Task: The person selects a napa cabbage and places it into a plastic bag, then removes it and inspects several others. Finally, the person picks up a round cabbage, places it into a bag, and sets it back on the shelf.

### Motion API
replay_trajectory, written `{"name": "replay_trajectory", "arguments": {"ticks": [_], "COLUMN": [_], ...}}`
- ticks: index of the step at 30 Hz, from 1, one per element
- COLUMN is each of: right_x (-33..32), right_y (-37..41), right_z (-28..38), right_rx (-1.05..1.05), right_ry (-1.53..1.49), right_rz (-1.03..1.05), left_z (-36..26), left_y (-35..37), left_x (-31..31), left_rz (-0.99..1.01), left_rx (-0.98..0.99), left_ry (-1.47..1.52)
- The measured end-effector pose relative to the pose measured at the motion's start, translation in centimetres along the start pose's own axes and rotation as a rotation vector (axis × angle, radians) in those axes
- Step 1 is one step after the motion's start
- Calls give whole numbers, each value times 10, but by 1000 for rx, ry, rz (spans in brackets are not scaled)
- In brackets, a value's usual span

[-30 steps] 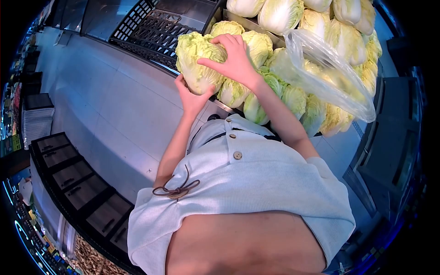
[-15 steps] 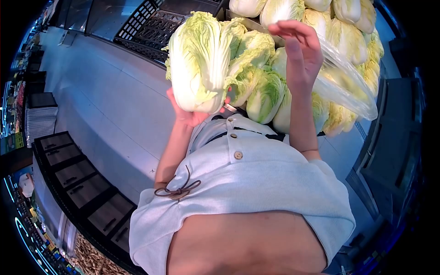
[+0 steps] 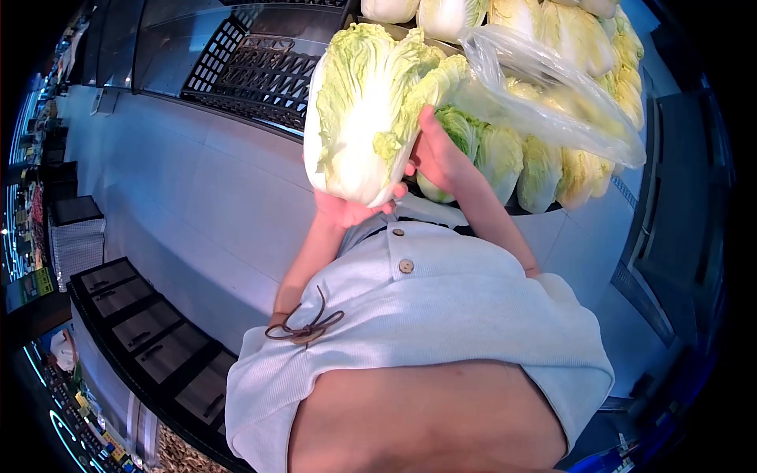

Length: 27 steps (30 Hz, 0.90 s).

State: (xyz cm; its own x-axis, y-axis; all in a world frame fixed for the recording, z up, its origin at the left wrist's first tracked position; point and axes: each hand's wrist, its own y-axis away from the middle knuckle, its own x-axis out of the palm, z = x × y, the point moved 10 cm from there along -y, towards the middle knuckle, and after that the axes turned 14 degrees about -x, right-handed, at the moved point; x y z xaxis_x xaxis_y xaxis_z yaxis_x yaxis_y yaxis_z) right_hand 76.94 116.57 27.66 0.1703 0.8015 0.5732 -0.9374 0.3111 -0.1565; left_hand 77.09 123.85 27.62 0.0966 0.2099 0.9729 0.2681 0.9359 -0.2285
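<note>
The large napa cabbage [image 3: 359, 118] is in the person's hands, held in front of the body, its long axis running from the white base nearest the body to the frilly leaf tips farther out. The left hand [image 3: 345, 211] lies directly under that base, palm up, with fingers curled round it. The right hand [image 3: 441, 162] is against the cabbage's right side, thumb raised along the leaves — its other fingers are mostly hidden, so I cannot tell how firmly they close. Both forearms angle inward. Beyond, the clear plastic bag [image 3: 611, 140] drapes over the cabbage pile [image 3: 579, 43] to the right; a black crate [image 3: 264, 79] sits left.
</note>
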Motion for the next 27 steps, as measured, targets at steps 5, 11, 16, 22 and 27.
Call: {"name": "replay_trajectory", "arguments": {"ticks": [5,11,16,22,27], "right_x": [-2,-16,-12,-4,0], "right_y": [-6,-16,-18,-18,-19], "right_z": [13,5,30,22,23], "right_rx": [30,-39,-94,-29,16], "right_ry": [-73,-360,-241,-139,-238], "right_rz": [-196,-330,-280,-249,-226], "left_z": [8,-14,-63,-70,-59], "left_y": [0,19,62,36,18], "left_x": [-2,-13,-21,7,-15], "left_rz": [-89,-757,-1055,-915,-882], "left_rx": [11,150,215,429,280], "left_ry": [-92,-493,-893,-907,-817]}}
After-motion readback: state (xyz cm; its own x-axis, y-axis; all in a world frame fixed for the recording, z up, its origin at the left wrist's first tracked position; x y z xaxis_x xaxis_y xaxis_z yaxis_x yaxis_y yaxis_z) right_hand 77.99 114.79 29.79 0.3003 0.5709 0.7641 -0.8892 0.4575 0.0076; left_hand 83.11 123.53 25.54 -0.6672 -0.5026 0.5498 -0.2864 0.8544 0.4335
